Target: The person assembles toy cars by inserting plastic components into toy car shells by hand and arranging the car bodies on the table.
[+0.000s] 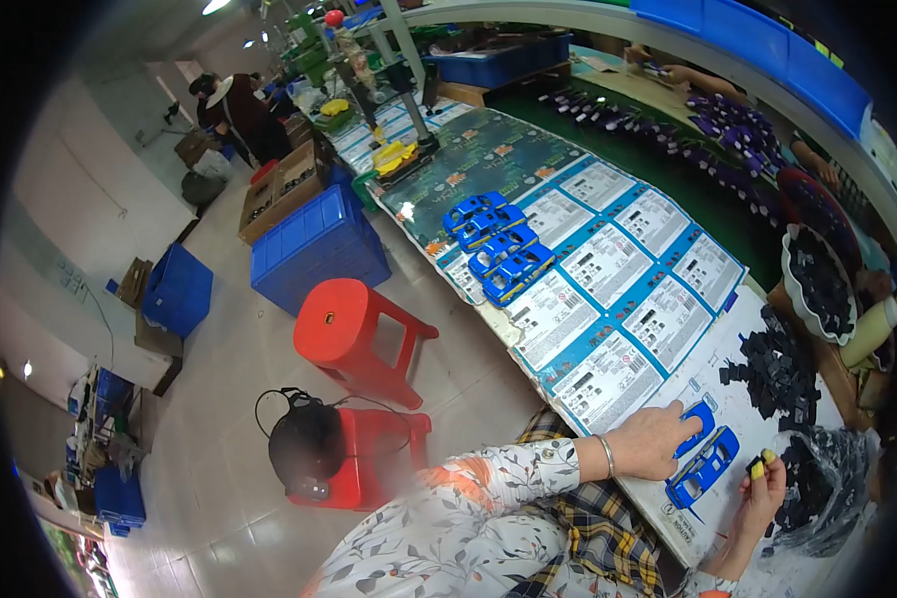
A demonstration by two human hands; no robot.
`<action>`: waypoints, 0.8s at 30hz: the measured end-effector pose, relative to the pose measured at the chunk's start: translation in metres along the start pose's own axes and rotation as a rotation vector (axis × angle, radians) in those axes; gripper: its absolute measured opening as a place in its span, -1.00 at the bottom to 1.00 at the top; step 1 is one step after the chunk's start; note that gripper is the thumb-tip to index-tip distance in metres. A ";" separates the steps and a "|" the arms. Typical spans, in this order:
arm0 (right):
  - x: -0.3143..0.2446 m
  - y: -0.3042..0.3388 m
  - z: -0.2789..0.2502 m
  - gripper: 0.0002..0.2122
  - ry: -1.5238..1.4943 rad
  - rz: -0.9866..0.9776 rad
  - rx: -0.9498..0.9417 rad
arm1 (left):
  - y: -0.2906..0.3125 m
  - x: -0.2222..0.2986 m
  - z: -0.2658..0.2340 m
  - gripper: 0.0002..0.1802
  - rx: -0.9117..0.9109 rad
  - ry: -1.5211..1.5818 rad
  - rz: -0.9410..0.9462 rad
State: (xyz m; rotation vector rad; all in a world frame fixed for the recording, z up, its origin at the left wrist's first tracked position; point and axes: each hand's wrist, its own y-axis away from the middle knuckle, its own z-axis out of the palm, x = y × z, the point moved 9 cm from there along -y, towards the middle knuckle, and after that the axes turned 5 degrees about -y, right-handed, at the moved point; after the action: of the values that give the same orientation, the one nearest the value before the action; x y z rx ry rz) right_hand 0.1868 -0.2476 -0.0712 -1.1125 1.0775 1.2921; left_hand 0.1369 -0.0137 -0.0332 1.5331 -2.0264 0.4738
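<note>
The left hand [656, 439] presses flat on a blue plastic toy car shell [697, 427]. At its 3 o'clock, the right hand [762, 493] pinches a small black part [754, 464], partly hidden.

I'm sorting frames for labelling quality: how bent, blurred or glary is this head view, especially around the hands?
Head view: strong fisheye bending, the table edge curves and black corners frame the picture; the left hand on a blue toy car body is sharp; the right hand near the rim is slightly soft; ceiling lamps flare at top left; lighting is even, shadows faint.
</note>
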 end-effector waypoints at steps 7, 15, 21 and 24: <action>-0.012 0.014 0.013 -0.79 -0.132 0.016 0.035 | 0.002 -0.034 -0.011 -0.42 0.146 0.232 -0.099; -0.015 0.019 0.047 -0.83 -0.115 0.045 -0.050 | 0.011 -0.070 -0.010 -0.42 0.150 1.406 -0.102; -0.021 0.030 0.060 -0.83 -0.120 0.075 -0.059 | 0.026 -0.056 -0.018 -0.17 0.099 1.858 -0.015; -0.027 0.036 0.069 -0.82 -0.106 0.076 -0.060 | 0.023 -0.055 -0.013 -0.22 0.141 1.846 0.018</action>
State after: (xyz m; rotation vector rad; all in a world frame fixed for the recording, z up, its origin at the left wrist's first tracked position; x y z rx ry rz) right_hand 0.1488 -0.1846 -0.0339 -1.0437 1.0166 1.4359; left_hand 0.1288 0.0424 -0.0561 0.4697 -0.5026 1.3397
